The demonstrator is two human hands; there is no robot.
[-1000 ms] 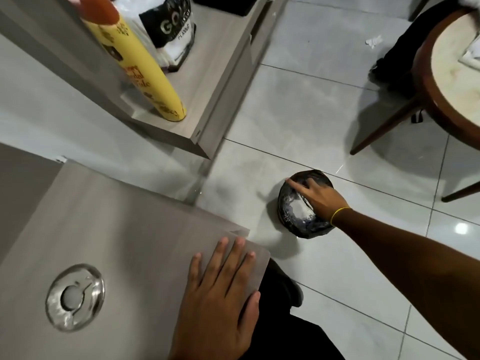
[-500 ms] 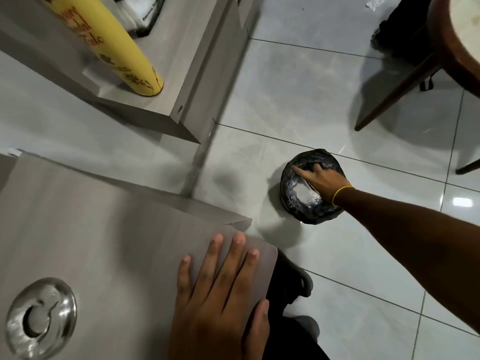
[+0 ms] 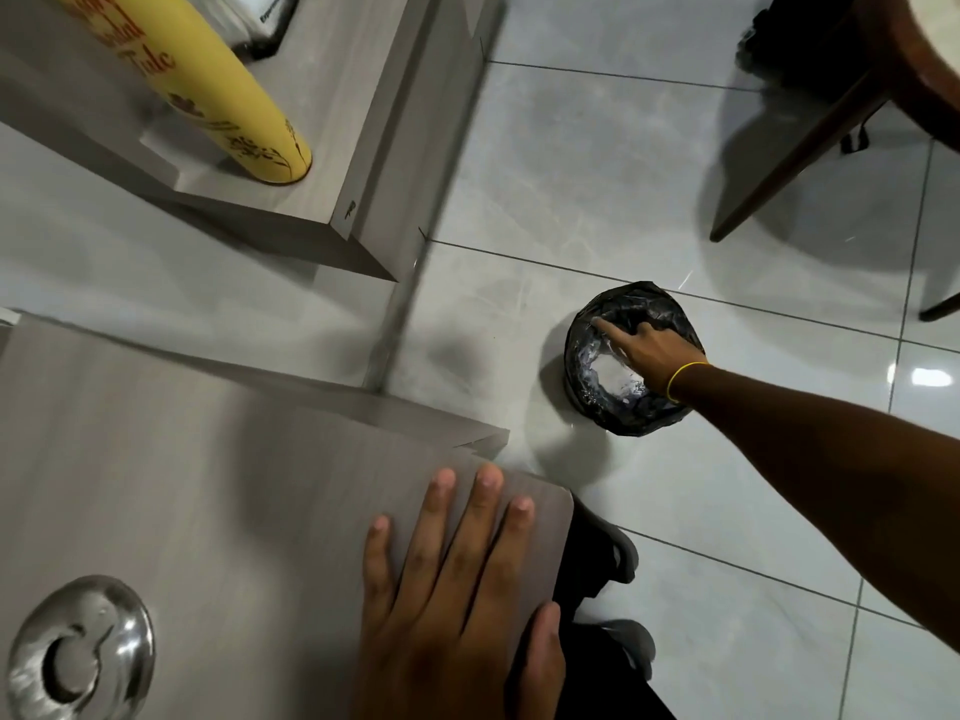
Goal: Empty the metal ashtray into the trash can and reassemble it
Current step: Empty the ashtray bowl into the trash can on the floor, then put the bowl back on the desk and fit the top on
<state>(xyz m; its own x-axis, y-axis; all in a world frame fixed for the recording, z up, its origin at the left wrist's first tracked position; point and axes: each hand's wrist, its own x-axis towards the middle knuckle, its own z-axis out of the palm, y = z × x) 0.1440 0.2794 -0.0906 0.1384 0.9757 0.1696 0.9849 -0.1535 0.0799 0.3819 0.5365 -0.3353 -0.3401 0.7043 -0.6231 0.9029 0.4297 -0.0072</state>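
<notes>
- One metal ashtray lid (image 3: 78, 649) rests flat on the grey table (image 3: 208, 485), at its near-left corner, opening facing up; being round, it shows no long axis.
- One trash can (image 3: 631, 407), lined with a black bag, stands upright on the tiled floor (image 3: 571, 163), mouth up.
- The right hand (image 3: 652, 350) reaches into the can mouth, index finger extended toward the far rim; what it grasps, if anything, cannot be determined.
- The left hand (image 3: 457, 600) lies flat and released, fingers spread, at the table's rounded right corner.
- One yellow talc bottle (image 3: 208, 90) stands on the shelf (image 3: 332, 122).
- Bare floor surrounds the can; the chair leg (image 3: 800, 148) stands well apart.
</notes>
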